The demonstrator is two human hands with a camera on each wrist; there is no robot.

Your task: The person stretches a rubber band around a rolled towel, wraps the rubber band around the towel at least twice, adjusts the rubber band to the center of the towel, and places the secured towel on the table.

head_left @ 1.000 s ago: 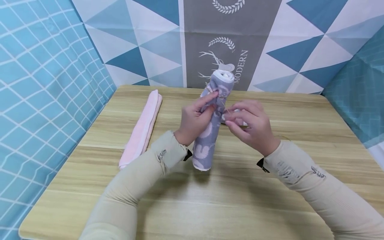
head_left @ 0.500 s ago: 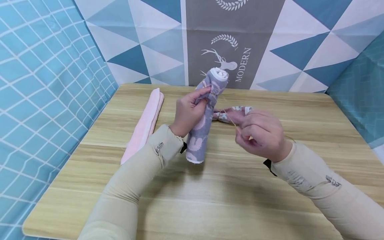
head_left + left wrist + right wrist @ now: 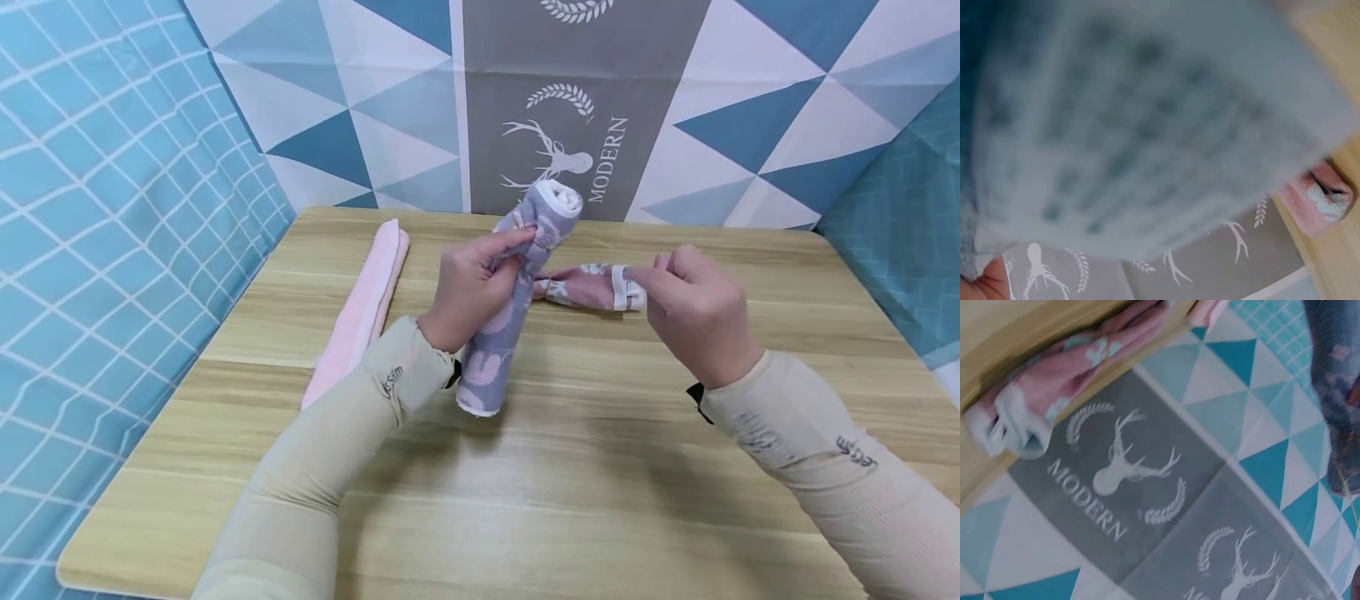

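Left hand (image 3: 474,290) grips the grey patterned towel roll (image 3: 489,354), tilted and raised above the desk (image 3: 570,517). Right hand (image 3: 699,312) curled, apparently pinching a thin yellow band (image 3: 1352,509) that runs from the roll; the pinch itself is not clear. Step, by judgement: banding the roll, or unbanding it; direction uncertain. Next move likely calls for a steady left grip while the band is worked. Containers: none seen. Pink floral towel (image 3: 588,292), cinched, behind; pale pink towel (image 3: 356,325), folded, left.
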